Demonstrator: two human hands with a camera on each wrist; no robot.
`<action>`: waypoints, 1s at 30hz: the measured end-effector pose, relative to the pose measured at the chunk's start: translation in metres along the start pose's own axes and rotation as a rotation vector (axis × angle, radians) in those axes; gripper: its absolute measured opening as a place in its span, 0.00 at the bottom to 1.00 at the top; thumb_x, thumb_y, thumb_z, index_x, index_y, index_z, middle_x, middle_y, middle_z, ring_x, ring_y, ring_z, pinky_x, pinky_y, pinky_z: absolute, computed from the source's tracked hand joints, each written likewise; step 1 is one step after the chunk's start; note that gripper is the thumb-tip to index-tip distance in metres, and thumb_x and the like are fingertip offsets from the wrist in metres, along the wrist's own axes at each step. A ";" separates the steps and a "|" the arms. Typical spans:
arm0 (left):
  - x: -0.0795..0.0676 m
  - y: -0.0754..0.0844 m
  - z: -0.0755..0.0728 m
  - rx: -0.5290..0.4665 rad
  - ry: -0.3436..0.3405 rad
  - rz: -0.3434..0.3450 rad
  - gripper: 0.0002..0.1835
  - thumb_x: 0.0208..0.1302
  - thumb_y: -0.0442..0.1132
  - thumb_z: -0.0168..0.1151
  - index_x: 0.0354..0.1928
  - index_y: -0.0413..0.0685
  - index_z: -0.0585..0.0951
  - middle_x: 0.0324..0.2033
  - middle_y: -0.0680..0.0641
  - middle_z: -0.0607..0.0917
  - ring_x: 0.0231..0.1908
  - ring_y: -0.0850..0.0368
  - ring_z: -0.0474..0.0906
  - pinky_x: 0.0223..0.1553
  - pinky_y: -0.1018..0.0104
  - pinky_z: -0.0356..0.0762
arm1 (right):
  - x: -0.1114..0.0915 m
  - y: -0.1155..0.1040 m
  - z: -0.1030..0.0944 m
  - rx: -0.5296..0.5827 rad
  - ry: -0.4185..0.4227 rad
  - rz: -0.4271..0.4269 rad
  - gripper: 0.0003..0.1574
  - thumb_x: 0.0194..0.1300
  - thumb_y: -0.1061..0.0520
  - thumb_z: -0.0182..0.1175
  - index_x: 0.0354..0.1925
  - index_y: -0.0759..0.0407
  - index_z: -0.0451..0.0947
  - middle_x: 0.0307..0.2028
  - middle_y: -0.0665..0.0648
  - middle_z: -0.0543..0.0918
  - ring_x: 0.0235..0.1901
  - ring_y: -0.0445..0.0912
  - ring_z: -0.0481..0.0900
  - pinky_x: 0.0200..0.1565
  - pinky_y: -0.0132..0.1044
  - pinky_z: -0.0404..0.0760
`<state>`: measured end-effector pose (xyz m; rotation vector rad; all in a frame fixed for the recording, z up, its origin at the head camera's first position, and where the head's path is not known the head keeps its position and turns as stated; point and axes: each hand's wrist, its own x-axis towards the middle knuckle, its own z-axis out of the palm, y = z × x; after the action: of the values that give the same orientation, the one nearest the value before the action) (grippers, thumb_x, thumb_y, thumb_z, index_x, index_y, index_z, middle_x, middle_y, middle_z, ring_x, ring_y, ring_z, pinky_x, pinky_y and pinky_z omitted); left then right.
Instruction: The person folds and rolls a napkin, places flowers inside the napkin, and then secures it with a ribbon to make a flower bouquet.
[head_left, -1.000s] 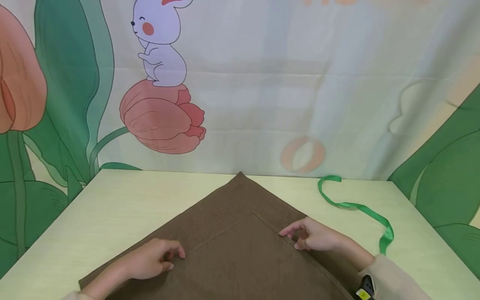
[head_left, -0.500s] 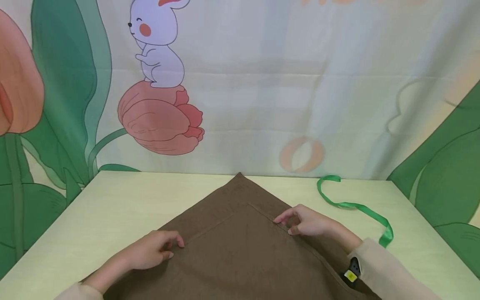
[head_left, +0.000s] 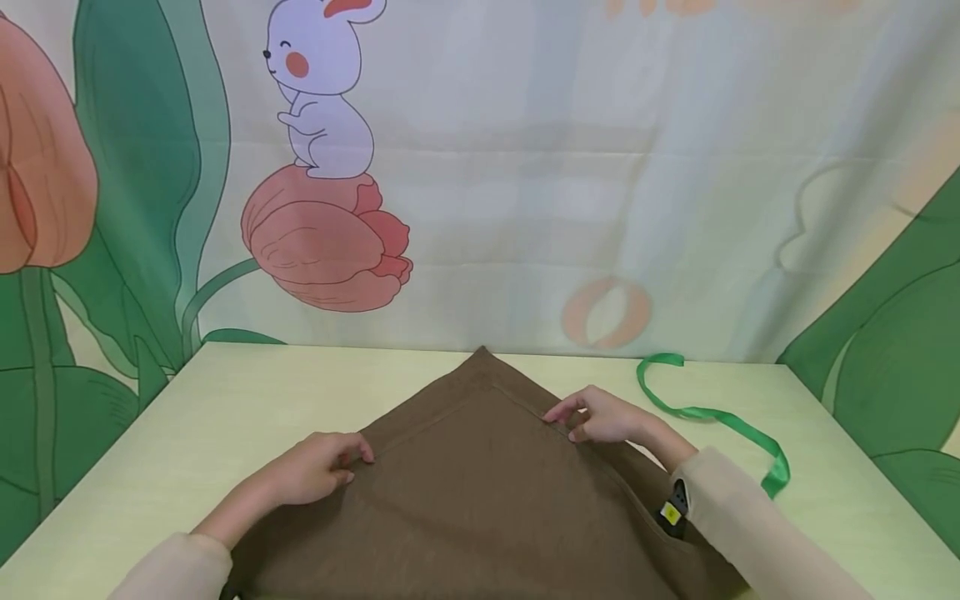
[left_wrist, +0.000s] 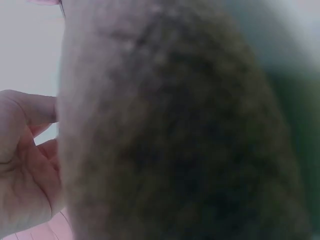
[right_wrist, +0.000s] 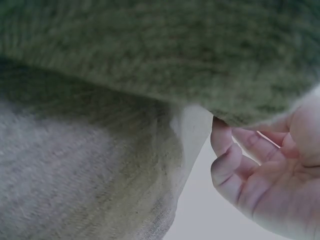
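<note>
A brown cloth (head_left: 465, 492) lies folded in two layers, its far corner pointing at the table's back edge. The upper layer sits a little inside the lower one, leaving a narrow strip along both slanted sides. My left hand (head_left: 318, 468) pinches the upper layer at its left edge. On the opposite side my right hand (head_left: 606, 415) holds the right edge between thumb and fingers, and the cloth sags below it. Blurred cloth fills most of the left wrist view, with part of the hand beside it. In the right wrist view, curled fingers (right_wrist: 227, 170) meet the hanging cloth.
A green ribbon (head_left: 697, 412) curls on the pale table (head_left: 247, 400) at the right, near my right sleeve (head_left: 738, 504). Behind the table hangs a curtain (head_left: 480, 200) printed with a rabbit and tulips.
Both hands have moved toward the table's back with the upper layer's edges. The strip of lower cloth along the far corner has narrowed. The ribbon has stayed in place.
</note>
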<state>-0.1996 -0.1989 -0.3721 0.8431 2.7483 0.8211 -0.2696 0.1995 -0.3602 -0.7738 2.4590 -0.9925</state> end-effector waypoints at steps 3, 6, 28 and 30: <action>0.004 0.001 -0.002 0.021 0.015 0.002 0.13 0.53 0.23 0.58 0.40 0.45 0.77 0.24 0.54 0.72 0.25 0.61 0.64 0.27 0.69 0.65 | 0.002 0.001 -0.003 -0.008 0.010 0.004 0.22 0.52 0.75 0.55 0.48 0.67 0.77 0.46 0.63 0.78 0.44 0.53 0.73 0.30 0.33 0.70; 0.007 0.002 -0.003 0.034 0.021 0.001 0.13 0.53 0.23 0.58 0.40 0.45 0.77 0.24 0.54 0.73 0.25 0.61 0.65 0.27 0.69 0.65 | 0.004 0.003 -0.005 -0.023 0.021 0.002 0.22 0.52 0.74 0.55 0.48 0.67 0.77 0.46 0.63 0.78 0.45 0.53 0.73 0.31 0.34 0.70; 0.011 0.002 0.007 0.071 0.003 -0.078 0.14 0.52 0.22 0.59 0.39 0.46 0.77 0.28 0.52 0.77 0.28 0.58 0.68 0.32 0.61 0.69 | -0.013 -0.013 -0.035 0.050 -0.023 0.054 0.23 0.55 0.72 0.52 0.52 0.69 0.72 0.37 0.61 0.78 0.26 0.45 0.74 0.24 0.32 0.68; 0.011 0.002 0.008 0.066 0.005 -0.078 0.15 0.52 0.22 0.59 0.39 0.46 0.77 0.26 0.53 0.76 0.27 0.59 0.67 0.31 0.63 0.68 | -0.013 -0.006 -0.026 0.056 -0.023 0.060 0.22 0.55 0.71 0.53 0.51 0.70 0.72 0.37 0.63 0.77 0.26 0.45 0.72 0.24 0.32 0.68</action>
<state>-0.2053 -0.1877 -0.3777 0.7409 2.8066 0.7237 -0.2709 0.2173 -0.3361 -0.6857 2.4099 -1.0203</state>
